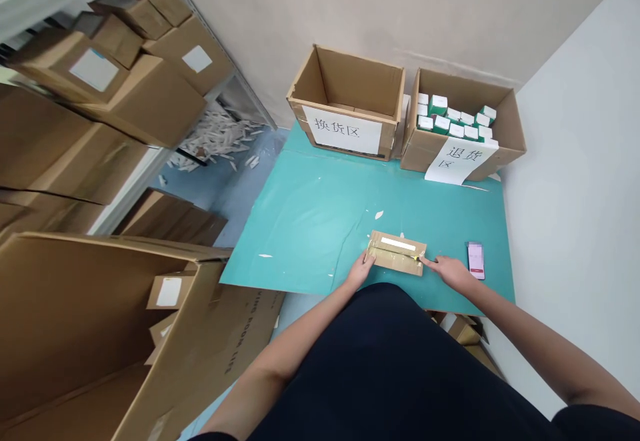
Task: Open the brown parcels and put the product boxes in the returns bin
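Note:
A small flat cardboard box (398, 262), with a white label strip and shiny tape along its top, lies on the green tabletop (320, 201). My left hand (361, 270) grips its left end, thumb on top. At the box's right end, my right hand (450, 272) is closed on a small cutter (417, 258) with yellow and black parts. The cutter's tip touches the top near the dark line along the tape; most of the tool is hidden by my fingers. To the right of that hand lies a phone (476, 260) with its screen lit.
An open carton (345, 131) with a handwritten sign stands at the back. Beside it, another signed carton (463, 154) holds several white-and-green boxes. Shelves of cartons (115, 74) line the left side, above paper scraps (217, 136). A big open carton (200, 334) stands at lower left.

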`<state>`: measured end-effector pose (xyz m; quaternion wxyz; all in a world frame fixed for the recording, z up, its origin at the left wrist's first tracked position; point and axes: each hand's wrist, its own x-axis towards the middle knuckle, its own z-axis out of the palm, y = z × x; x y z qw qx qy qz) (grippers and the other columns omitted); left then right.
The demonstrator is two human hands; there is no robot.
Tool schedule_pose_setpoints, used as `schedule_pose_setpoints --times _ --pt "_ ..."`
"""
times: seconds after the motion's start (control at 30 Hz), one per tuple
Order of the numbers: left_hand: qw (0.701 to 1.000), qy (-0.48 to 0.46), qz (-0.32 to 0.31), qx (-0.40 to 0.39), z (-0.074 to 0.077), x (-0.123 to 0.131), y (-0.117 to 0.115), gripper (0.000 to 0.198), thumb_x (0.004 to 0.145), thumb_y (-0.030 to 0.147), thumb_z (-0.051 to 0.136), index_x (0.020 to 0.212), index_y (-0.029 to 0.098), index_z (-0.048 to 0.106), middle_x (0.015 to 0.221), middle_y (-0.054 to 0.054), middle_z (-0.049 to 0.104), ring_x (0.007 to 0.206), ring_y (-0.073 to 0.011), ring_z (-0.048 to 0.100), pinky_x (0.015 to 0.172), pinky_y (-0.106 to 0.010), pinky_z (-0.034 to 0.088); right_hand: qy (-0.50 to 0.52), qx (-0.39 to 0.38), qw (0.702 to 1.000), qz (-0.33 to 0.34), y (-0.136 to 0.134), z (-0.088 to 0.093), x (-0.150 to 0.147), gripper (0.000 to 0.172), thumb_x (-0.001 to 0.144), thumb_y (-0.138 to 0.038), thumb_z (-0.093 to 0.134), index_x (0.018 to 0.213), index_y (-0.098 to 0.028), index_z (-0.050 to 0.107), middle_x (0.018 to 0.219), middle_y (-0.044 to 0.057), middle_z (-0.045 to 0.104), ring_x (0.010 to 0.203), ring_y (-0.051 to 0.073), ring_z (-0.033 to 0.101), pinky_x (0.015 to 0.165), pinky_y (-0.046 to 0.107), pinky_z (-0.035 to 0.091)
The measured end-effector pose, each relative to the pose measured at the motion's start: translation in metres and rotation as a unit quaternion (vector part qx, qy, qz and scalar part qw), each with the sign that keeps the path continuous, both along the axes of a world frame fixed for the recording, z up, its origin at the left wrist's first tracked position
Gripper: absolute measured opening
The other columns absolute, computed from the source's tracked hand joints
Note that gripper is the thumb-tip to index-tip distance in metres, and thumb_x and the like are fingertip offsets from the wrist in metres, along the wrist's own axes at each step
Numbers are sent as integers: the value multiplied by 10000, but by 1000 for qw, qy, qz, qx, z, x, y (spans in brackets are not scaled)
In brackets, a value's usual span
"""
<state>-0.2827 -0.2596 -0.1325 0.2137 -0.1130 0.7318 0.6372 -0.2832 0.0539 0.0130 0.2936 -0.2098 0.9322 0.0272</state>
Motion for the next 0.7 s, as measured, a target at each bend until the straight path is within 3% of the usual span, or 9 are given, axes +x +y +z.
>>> schedule_pose_setpoints --times 0.47,0.6,0.7 --pt "999 -13 -4 -46 1 0 0 537 934 509 517 1331 162 618 1367 -108 660 1312 -291 578 1134 -400 420 30 30 999 24 36 18 20 682 949 -88 433 1541 -423 386 956 57 657 739 179 616 634 257 361" --pt "999 -13 -5 -44 -1 -1 -1 532 942 515 508 1324 164 623 1348 -108 672 1292 -298 592 1132 -409 419 32 28 999 -14 58 19 36 648 957 -100 419 1528 -409 424 901 52 659 700 170 607 606 240 359" --pt "999 -5 -11 -50 -5 0 -3 554 942 526 517 1367 178 590 1383 -106 649 1320 -296 572 1148 -409 402 15 -21 994 -104 72 9 54 554 969 -190 456 1490 -373 500 926 69 700 750 201 650 634 249 427"
